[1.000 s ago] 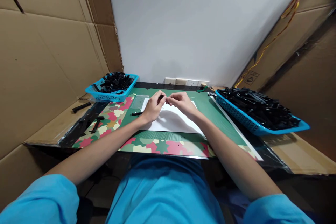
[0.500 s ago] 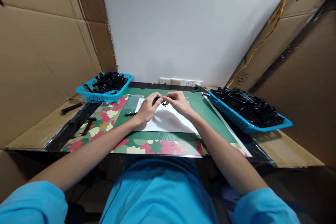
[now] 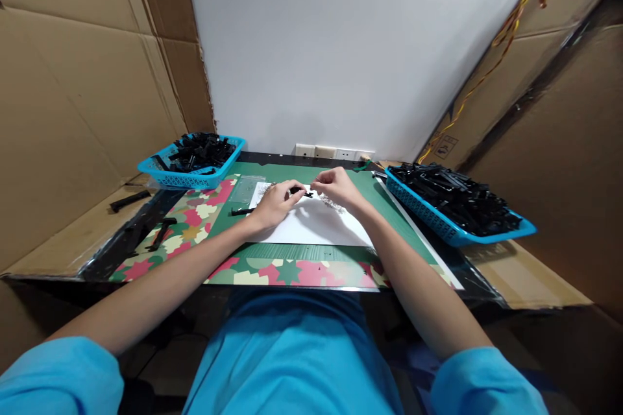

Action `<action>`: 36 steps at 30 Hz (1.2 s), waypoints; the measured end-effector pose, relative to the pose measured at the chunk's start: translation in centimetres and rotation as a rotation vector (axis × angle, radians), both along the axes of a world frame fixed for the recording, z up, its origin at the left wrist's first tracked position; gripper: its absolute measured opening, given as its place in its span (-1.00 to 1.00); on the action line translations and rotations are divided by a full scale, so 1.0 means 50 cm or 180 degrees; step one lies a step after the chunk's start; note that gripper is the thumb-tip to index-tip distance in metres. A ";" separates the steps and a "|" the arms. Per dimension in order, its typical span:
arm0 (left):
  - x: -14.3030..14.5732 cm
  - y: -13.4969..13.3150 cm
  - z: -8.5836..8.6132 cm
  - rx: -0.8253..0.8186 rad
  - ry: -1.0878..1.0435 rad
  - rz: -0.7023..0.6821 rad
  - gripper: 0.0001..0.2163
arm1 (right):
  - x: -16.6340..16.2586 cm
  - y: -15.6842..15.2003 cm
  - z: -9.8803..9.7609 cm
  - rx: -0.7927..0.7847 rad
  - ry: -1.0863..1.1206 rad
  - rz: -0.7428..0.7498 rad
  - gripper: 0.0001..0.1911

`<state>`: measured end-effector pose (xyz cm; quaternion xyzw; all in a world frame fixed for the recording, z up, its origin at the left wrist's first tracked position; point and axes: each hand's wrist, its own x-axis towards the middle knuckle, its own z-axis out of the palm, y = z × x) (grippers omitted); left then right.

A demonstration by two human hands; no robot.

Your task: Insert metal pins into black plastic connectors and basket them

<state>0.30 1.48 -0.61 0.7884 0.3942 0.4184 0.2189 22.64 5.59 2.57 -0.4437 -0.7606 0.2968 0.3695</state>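
Currently, the left hand [image 3: 275, 206] grips a black part [image 3: 309, 194] over the white sheet [image 3: 292, 235]; slightly beyond, the right hand [image 3: 338, 187] is pinched narrow, contents too small to tell. Half a second ago their fingertips nearly met; now a gap shows. The part's exposed end points right, long axis roughly sideways.
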 end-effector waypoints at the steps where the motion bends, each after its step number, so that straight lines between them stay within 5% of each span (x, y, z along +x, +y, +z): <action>1: -0.001 0.001 -0.001 0.0001 0.0094 0.0022 -0.70 | 0.007 0.004 -0.001 -0.0013 -0.0138 -0.0070 -0.78; 8: -0.005 0.006 -0.011 0.0013 0.0373 0.0047 -0.73 | 0.029 0.015 -0.011 -0.0200 -0.0749 -0.0200 -0.80; 36: -0.009 0.014 -0.006 -0.0040 0.0363 -0.0204 -0.68 | 0.006 0.006 -0.032 0.0410 -0.1080 -0.0095 -0.79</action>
